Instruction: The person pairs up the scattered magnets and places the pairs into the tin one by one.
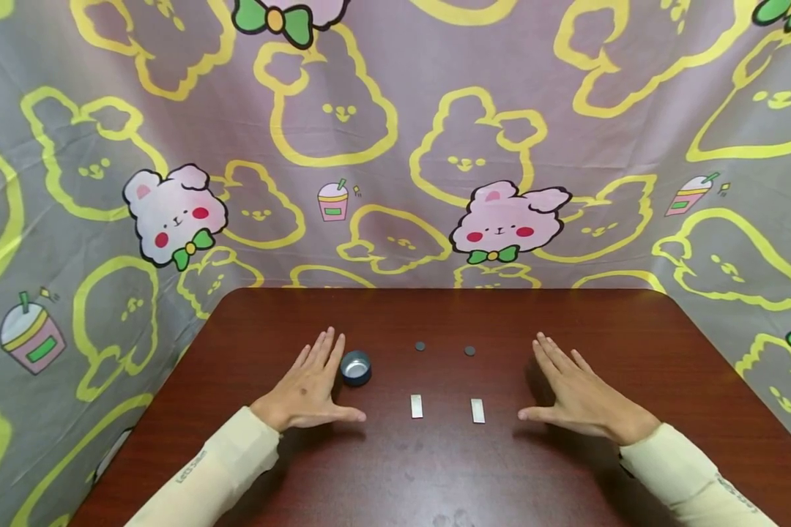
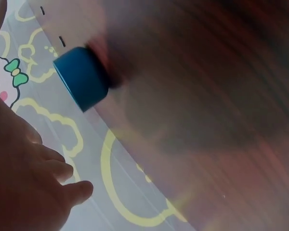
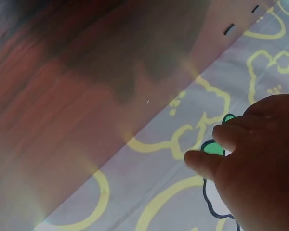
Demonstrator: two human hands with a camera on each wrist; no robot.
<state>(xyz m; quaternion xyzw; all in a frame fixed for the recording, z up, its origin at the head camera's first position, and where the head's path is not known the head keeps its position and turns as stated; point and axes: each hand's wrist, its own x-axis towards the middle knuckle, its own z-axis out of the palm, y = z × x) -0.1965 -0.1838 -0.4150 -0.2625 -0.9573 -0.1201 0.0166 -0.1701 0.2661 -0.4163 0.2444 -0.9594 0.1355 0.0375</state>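
My left hand (image 1: 311,386) is spread over the left part of the table, fingers straight and thumb out, holding nothing. Just right of its fingers sits a small round dark-blue cup (image 1: 356,368) with a silvery inside; the left wrist view shows its blue outer wall (image 2: 84,77). On the other side, my right hand (image 1: 583,399) is likewise spread with straight fingers. Between the hands lie two small pale rectangular pieces, one on the left (image 1: 417,406) and one on the right (image 1: 477,410). Behind them are two small dark discs, a left disc (image 1: 420,346) and a right disc (image 1: 469,351).
The dark reddish-brown table (image 1: 409,468) has a glossy top with rounded far corners. A grey curtain (image 1: 382,241) printed with yellow outlines and cartoon rabbits hangs behind it and along both sides.
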